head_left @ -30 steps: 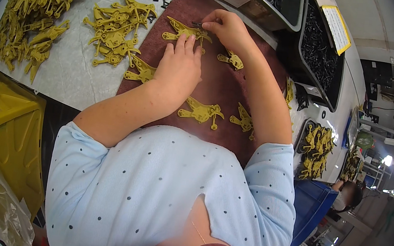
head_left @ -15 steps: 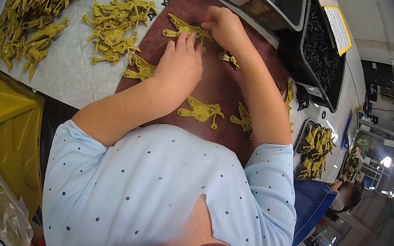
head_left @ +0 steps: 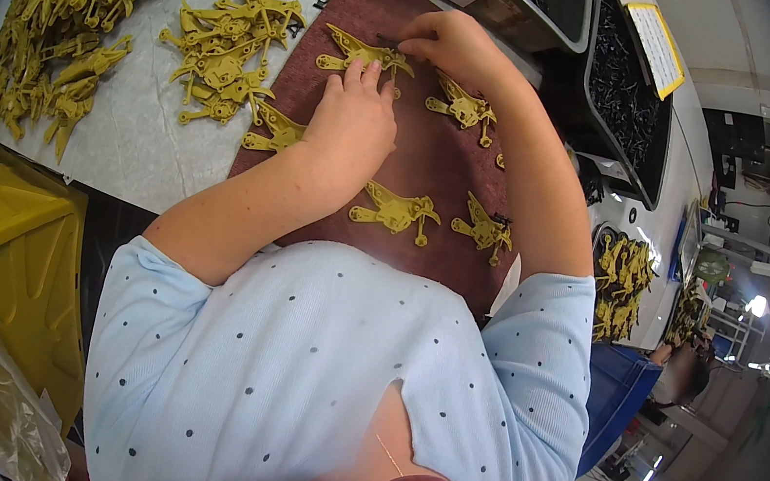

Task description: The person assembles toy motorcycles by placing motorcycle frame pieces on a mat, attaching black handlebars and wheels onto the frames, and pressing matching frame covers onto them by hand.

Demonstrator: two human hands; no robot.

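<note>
A: Fingers (head_left: 361, 75) of the left hand (head_left: 354, 123) lie flat and spread, tips pressed on the tail end of the yellow part (head_left: 360, 52). No grip, just pinning it down.

B: Right hand (head_left: 452, 45)?

A: Curled nearly closed, fingertips pinched at the part's other end, where a small black piece (head_left: 391, 42) sits. Can't tell if it holds the piece or only pushes on it.

B: Where's the part exactly?

A: On the maroon mat (head_left: 436, 159), far edge, at 12 o'clock from the left hand. Long axis runs roughly 9 to 3, slightly tilted. Left fingers touch it from 6, right hand comes in from 3.

B: Which hand is nearer?

A: Both touching. Right one is on the working end.

B: Other parts?

A: One just beside the right wrist (head_left: 462, 109), two near the chest at 6 (head_left: 396, 211) (head_left: 483, 227), one under the left forearm's 9 side (head_left: 272, 131). Loose yellow pile (head_left: 225, 51) on the bench (head_left: 123, 145) at 9, black bins (head_left: 623, 87) at 2.
</note>
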